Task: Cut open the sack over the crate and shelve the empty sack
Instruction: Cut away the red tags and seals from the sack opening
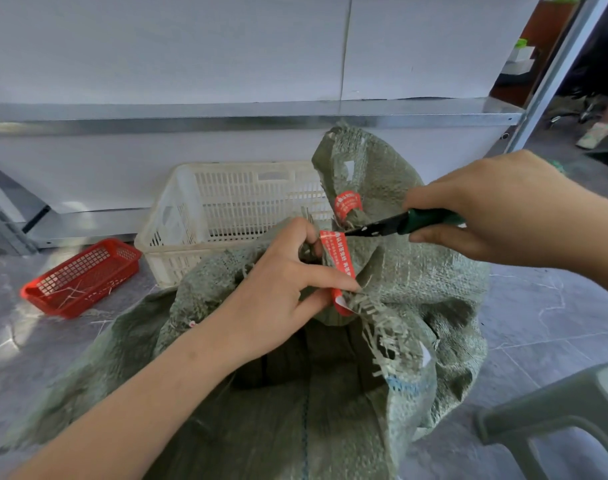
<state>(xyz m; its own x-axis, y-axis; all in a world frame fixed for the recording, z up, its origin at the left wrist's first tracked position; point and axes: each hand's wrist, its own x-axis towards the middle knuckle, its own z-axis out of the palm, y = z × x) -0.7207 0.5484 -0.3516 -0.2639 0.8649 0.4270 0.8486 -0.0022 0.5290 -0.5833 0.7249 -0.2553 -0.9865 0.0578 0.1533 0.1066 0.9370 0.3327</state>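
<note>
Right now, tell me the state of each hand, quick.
Left hand: gripping the bunched neck of the green sack at the red tape.
Right hand: gripping a green-handled cutter, blade tip at the tape.

Shallow red plastic basket (82, 277) with lattice sides, sitting on grey marbled floor tiles (537, 323) toward the floor's left edge, a few pale strands lying inside. Grey-green plastic stool (572, 407) standing at the floor's lower right corner, only partly in view. At the upper right corner, a pale shoe (595, 135) on a person's foot. White boxes (520, 57) stacked beyond, blurred. Plain white panel (191, 46) across the back.
</note>
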